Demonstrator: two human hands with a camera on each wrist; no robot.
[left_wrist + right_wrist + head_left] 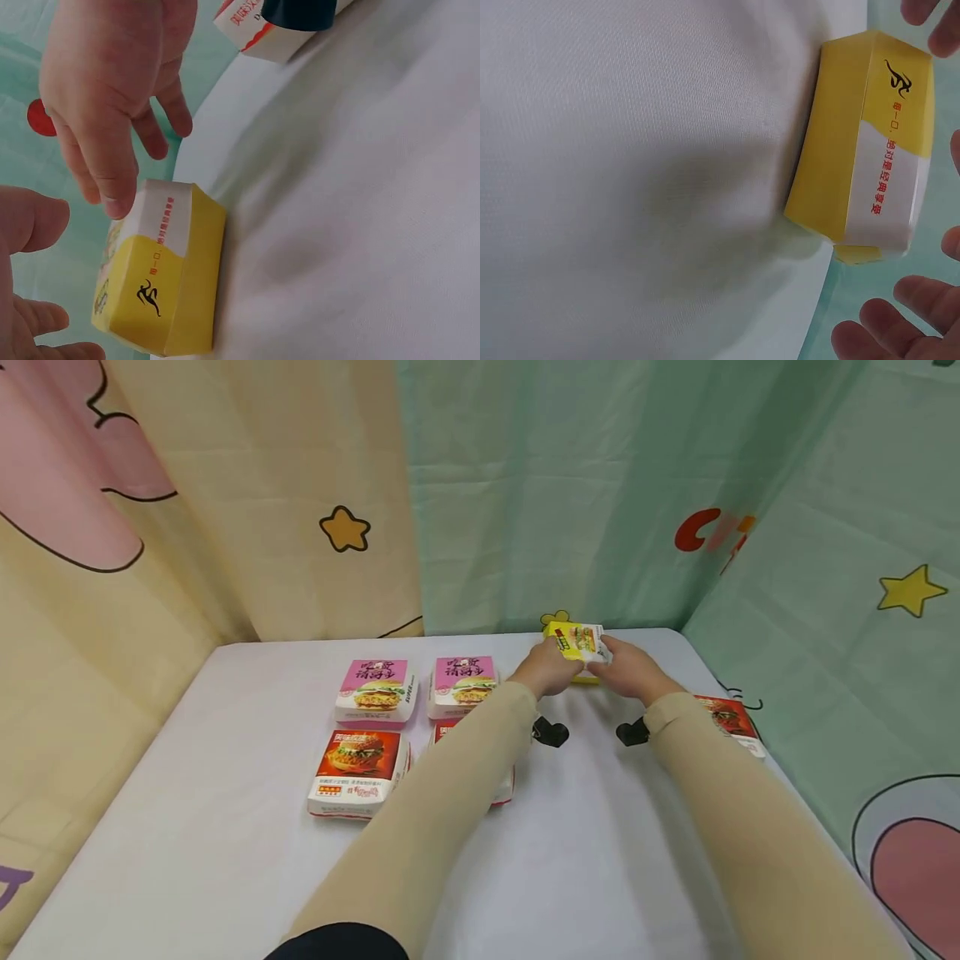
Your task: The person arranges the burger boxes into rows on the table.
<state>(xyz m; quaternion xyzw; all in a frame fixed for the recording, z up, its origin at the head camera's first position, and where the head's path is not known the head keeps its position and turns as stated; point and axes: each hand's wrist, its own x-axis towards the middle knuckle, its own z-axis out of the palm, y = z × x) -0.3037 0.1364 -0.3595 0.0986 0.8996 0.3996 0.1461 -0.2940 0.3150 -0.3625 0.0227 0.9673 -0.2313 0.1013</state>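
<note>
A yellow and white burger box (576, 642) stands at the back of the white table, between both hands. My left hand (551, 668) is at its left side; in the left wrist view its fingers (41, 316) are spread apart from the box. On the other side, my right hand (628, 668) has extended fingers, and one fingertip overlaps the box's upper edge in the left wrist view; I cannot tell if it touches. The right wrist view shows the box's printed side (889, 165), with the right fingers (885, 322) a little away from it.
Two pink-topped burger boxes (377, 692) (463, 685) stand left of the arms. Nearer lies a red and white burger box (356, 772); another (504, 787) is mostly behind the left sleeve. A further red box (727, 717) sits at the right edge. Printed curtains (525, 510) surround the table.
</note>
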